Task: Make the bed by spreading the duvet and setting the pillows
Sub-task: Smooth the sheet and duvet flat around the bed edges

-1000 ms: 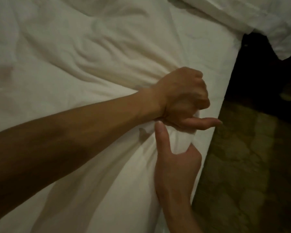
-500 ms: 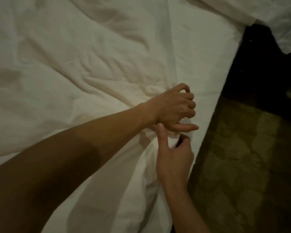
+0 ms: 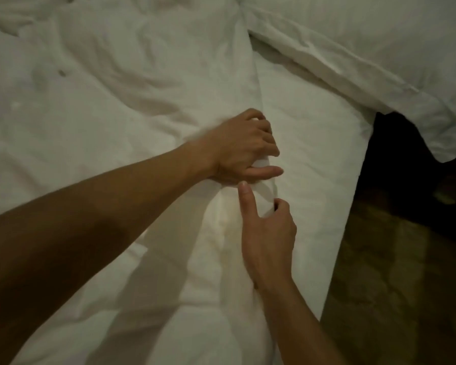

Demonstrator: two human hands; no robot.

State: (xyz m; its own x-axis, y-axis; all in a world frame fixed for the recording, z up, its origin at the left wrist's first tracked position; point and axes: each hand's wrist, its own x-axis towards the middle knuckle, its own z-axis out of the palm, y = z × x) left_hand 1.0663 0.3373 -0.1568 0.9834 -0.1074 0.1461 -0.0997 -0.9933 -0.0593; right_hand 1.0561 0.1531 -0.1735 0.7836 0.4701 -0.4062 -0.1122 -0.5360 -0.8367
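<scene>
The white duvet (image 3: 95, 106) covers most of the view, rumpled, with creases running toward the centre where both hands meet. Its edge runs in a line from the upper middle down to the hands, just left of a smoother white sheet (image 3: 313, 159) that lies flat to the right and ends at the side of the bed. The left hand (image 3: 241, 148) reaches in from the lower left, forearm bare, and sits on that edge with fingers curled down and thumb laid flat pointing right; a bunch of duvet fabric is gathered and pinched between thumb and curled fingers, so the grip is closed on the cloth. The right hand (image 3: 267, 233) comes up from the bottom edge, directly below the left and nearly touching it. Its thumb is extended upward against the fabric, and its fingers are curled over the same fold from the right; a narrow pinch, holding the duvet. The gripped fold stands raised between the two hands. A second mass of white bedding (image 3: 379, 48) lies across the upper right, overhanging the bed corner. Dark patterned floor (image 3: 392, 272) shows at the right.
</scene>
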